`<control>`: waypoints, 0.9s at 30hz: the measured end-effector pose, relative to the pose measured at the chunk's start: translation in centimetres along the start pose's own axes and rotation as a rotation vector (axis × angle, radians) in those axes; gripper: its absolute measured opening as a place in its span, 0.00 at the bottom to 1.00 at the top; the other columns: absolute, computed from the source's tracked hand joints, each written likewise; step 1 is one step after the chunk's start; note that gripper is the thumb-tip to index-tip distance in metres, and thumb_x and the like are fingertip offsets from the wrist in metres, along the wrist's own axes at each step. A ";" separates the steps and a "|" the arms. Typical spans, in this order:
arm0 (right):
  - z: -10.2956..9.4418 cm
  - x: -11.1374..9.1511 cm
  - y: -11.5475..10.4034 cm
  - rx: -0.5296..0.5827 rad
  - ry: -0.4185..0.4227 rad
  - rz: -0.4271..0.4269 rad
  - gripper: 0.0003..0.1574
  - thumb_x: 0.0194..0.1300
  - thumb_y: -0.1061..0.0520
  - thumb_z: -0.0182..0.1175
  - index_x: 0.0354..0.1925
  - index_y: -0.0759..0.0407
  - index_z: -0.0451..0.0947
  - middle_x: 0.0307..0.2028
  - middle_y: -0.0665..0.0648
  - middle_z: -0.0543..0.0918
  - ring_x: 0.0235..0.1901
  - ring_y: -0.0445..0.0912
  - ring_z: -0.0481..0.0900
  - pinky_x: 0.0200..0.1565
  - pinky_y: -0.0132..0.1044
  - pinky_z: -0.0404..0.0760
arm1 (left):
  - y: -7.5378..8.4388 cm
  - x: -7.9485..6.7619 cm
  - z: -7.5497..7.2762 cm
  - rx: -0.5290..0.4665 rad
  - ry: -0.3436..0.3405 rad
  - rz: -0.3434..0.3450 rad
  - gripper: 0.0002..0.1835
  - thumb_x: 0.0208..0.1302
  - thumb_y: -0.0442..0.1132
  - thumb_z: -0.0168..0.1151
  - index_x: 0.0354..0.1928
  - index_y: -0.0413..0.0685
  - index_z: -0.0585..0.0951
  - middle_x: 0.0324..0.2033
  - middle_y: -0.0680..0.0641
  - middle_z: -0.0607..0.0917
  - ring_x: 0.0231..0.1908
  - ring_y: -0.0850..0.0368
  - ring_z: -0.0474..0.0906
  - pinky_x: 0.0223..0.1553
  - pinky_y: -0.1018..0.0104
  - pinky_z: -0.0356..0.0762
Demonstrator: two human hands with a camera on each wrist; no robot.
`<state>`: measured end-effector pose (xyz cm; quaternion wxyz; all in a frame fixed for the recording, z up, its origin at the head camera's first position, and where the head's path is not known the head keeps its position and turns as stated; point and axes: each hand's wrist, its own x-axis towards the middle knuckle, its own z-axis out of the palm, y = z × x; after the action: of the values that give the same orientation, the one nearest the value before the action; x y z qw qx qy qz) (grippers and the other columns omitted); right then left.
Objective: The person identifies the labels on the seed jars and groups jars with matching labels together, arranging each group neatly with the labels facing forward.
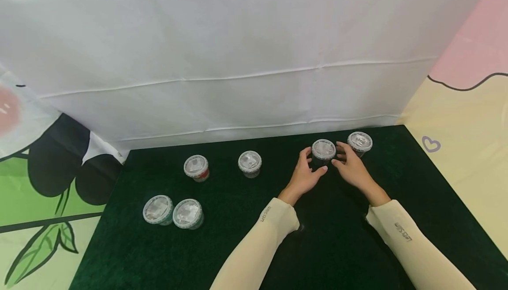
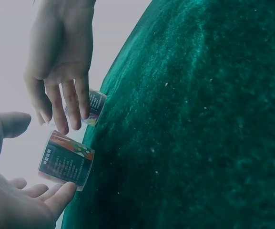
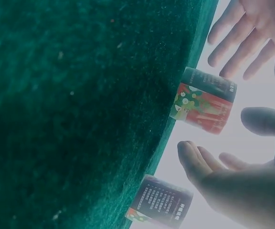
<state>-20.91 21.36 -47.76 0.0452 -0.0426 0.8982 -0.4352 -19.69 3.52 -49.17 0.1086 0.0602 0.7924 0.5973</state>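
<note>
A small round lidded cup (image 1: 323, 150) stands upright at the back right of the dark green table, between both hands. In the right wrist view its label (image 3: 204, 102) is part red with a plant picture, part dark. My left hand (image 1: 303, 177) is at the cup's left side, fingers spread; in the left wrist view a fingertip (image 2: 66, 193) is at its wall and the thumb stands apart. On the other side, my right hand (image 1: 353, 169) has loosely bent fingers, apart from this cup. Just behind those fingers is a second lidded cup (image 1: 360, 143).
Farther left are a cup (image 1: 250, 163) with a clear lid, and another (image 1: 196, 167) with red on its side. Two more cups, one left (image 1: 158, 210) and one right (image 1: 188, 214), stand together nearer the front left. A white cloth (image 1: 238, 105) hangs behind the table.
</note>
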 end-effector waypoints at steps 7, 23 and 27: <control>0.2 0.4 0.1 0.014 -0.018 0.002 0.38 0.80 0.64 0.50 0.80 0.73 0.50 0.73 0.81 0.62 0.71 0.74 0.67 0.67 0.67 0.72 | 0.1 0.4 0.2 -0.023 -0.019 -0.030 0.41 0.76 0.41 0.64 0.82 0.48 0.54 0.81 0.44 0.60 0.77 0.46 0.64 0.74 0.50 0.69; 0.7 0.1 0.0 0.045 -0.004 -0.041 0.36 0.80 0.64 0.53 0.78 0.74 0.53 0.69 0.81 0.67 0.67 0.75 0.71 0.63 0.67 0.76 | -0.2 0.4 0.2 -0.018 -0.028 -0.003 0.39 0.76 0.40 0.64 0.82 0.50 0.56 0.80 0.44 0.62 0.76 0.45 0.64 0.73 0.51 0.70; 0.8 -0.2 -0.1 0.042 0.019 -0.047 0.36 0.81 0.62 0.55 0.77 0.74 0.56 0.69 0.80 0.68 0.66 0.74 0.72 0.63 0.66 0.77 | -0.1 0.1 0.1 -0.005 -0.016 0.031 0.39 0.76 0.39 0.63 0.82 0.47 0.57 0.79 0.42 0.63 0.76 0.44 0.65 0.72 0.51 0.72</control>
<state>-20.64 20.71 -48.15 0.0271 -0.0586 0.8880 -0.4552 -19.73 3.59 -49.30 0.1059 0.0770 0.7888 0.6005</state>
